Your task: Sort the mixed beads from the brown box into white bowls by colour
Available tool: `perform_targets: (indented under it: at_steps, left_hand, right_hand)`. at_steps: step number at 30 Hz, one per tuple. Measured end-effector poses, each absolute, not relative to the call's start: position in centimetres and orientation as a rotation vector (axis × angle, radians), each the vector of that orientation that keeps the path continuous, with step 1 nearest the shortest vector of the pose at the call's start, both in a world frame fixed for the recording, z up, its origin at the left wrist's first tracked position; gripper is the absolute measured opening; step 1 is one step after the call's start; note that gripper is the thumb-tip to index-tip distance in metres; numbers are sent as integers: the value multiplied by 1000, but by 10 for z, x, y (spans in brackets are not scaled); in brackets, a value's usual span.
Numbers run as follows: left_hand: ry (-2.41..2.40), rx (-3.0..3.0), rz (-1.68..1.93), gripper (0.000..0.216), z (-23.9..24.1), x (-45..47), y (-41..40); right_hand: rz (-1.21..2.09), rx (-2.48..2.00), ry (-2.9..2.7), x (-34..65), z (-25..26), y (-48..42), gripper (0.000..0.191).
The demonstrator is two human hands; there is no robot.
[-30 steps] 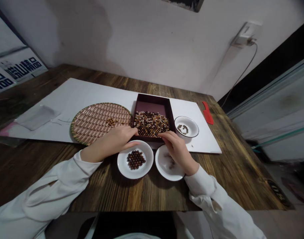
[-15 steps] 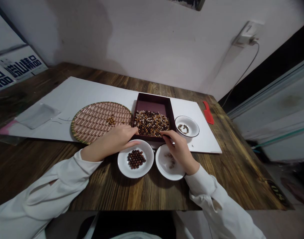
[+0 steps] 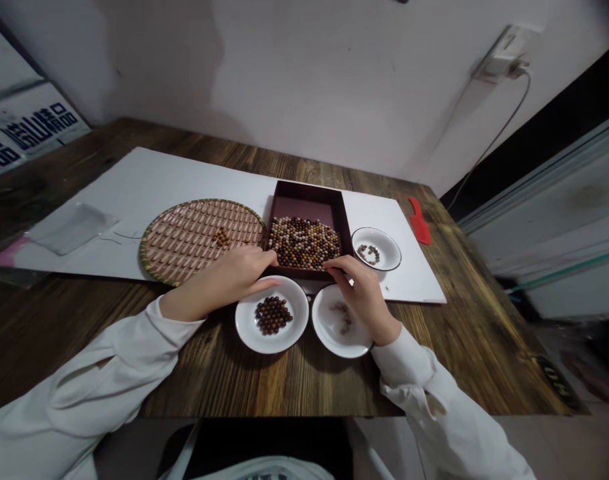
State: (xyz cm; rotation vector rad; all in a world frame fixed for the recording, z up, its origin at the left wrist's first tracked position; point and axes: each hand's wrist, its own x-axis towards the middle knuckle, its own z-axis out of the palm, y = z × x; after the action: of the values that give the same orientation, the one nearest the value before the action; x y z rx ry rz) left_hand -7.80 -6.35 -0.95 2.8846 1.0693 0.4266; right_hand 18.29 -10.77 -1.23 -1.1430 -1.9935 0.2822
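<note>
A dark maroon box [image 3: 309,195] holds many small round beads [image 3: 304,243] in brown, tan, yellow and pale tones. At its front left corner, my left hand [image 3: 234,273] touches the rim with bent fingertips, its thumb stretched apart over a white bowl [image 3: 244,333]. Dark reddish-brown beads [image 3: 273,315] lie in that bowl. My right hand [image 3: 362,293] reaches over a second white bowl [image 3: 329,343], thumb and forefinger pinched at the box's front right edge; anything between them is hidden. Blurred brownish beads [image 3: 342,319] show in this second bowl.
Left of the box lies a round woven tray [image 3: 184,233] with a few yellow-brown beads [image 3: 222,237]. A dark-rimmed bowl [image 3: 392,260] with small beads stands right. Beyond it is a red comb-shaped object [image 3: 419,223]. A white board [image 3: 424,287] covers part of the wooden table [image 3: 484,360].
The view has tilted slightly, so the table sits a little higher in the picture. Both hands stay at the same box edges, with the right fingers shifted only slightly.
</note>
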Motion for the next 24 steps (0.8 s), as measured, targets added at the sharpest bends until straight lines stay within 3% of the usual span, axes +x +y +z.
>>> perform_targets:
  at_steps: [24]
  left_hand:
    - [1053,2863,396,34,-9,-78,-63]
  right_hand:
    - [267,-1222,-1910,187,-16,-103,17]
